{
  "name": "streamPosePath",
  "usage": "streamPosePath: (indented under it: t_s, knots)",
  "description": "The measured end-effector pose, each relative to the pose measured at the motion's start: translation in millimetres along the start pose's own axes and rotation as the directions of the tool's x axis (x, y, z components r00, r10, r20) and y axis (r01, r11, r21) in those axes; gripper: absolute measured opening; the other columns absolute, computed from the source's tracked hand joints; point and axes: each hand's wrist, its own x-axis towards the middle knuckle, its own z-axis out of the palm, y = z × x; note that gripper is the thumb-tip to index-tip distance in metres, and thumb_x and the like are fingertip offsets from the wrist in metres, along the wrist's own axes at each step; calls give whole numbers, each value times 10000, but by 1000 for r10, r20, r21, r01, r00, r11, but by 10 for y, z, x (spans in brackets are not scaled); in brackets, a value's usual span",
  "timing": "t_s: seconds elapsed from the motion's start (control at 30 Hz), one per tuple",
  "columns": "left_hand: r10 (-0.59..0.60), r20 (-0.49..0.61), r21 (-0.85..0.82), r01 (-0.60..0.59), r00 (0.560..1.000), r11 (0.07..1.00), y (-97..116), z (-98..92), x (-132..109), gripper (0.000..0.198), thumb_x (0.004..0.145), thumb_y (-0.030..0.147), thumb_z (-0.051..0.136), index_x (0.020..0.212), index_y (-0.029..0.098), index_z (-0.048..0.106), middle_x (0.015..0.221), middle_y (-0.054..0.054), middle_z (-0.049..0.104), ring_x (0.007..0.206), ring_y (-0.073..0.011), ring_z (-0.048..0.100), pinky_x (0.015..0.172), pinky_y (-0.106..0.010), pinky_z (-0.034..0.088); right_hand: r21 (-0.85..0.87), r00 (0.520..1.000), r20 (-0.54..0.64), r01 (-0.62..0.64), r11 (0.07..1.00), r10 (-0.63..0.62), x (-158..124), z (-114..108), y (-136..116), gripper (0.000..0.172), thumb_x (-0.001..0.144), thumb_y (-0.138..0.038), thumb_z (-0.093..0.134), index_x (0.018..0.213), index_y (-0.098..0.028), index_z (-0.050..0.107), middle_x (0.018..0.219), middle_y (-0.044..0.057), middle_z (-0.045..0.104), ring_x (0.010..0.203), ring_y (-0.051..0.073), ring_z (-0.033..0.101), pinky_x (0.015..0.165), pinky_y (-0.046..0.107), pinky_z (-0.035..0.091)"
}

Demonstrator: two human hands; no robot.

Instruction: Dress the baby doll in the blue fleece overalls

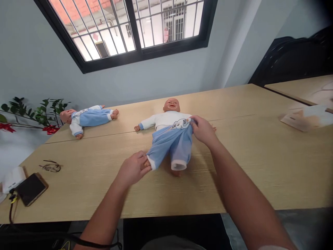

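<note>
Doll [170, 119] on its back at the middle of the table [255, 149], between my two hands: the white top encloses the trunk and arms, and the blue trousers [161, 144] lie over the lower body. The trouser leg on my right ends in a round white cuff [179, 165], its mouth towards me; a foot [176, 173] shows just below the rim, and I cannot tell whether the leg runs inside. My left hand [133, 168] has its fingers closed on the other trouser hem; whether they also grip the foot there I cannot tell. My right hand [204, 130] pinches the waistband between thumb and fingers. The doll's long axis runs from the window [140, 53] side towards me, head away, feet near, face upward. A second doll [95, 117] lies crosswise at left, head outermost. At far right, a packet [304, 118], contents indistinct.
</note>
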Motion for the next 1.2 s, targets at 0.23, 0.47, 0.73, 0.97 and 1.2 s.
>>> streamPosePath:
  t_s: [0.23, 0.47, 0.73, 0.97, 1.2]
  knots:
    - [-78, -167, 216, 114, 983, 970, 250, 197, -275, 338, 989, 502, 571, 1184, 243, 667, 1043, -66, 678, 932, -225, 657, 706, -315, 490, 116, 924, -377, -25, 993, 67, 82, 148, 117, 297, 929, -289, 485, 1116, -176, 687, 1130, 152, 729, 1053, 301, 622, 982, 448, 459]
    - [-88, -190, 209, 127, 978, 970, 599, 327, -472, 319, 968, 530, 583, 996, 239, 710, 902, -69, 680, 829, -233, 669, 663, -328, 500, 569, 948, -147, -152, 808, 282, 62, 225, 60, 534, 854, -479, 617, 1293, -179, 572, 968, 56, 658, 835, 213, 621, 768, 357, 538]
    - [-138, -45, 149, 143, 989, 978, 691, 360, -491, 313, 977, 524, 561, 987, 231, 671, 997, -67, 690, 863, -251, 686, 665, -349, 482, 549, 951, 158, -308, 777, 266, -354, 253, 151, 568, 854, -571, 638, 1260, -175, 607, 1170, 119, 690, 1088, 277, 636, 1010, 436, 475]
    - [-71, 219, -30, 79, 973, 996, 467, -68, -253, 329, 948, 535, 603, 830, 232, 652, 897, -15, 690, 794, -205, 659, 656, -308, 423, 636, 982, 128, -191, 748, 142, -346, 166, 75, 397, 807, -587, 658, 904, -203, 623, 903, 20, 668, 904, 211, 598, 872, 345, 493]
    - [131, -209, -147, -163, 969, 975, 472, -350, 788, 565, 877, 548, 707, 1334, 241, 576, 1361, -128, 614, 1301, -317, 542, 1076, -448, 440, 871, 988, 131, -151, 467, 76, -482, 139, -213, 419, 879, -673, 599, 974, -272, 529, 779, -42, 545, 691, 160, 512, 667, 270, 445]
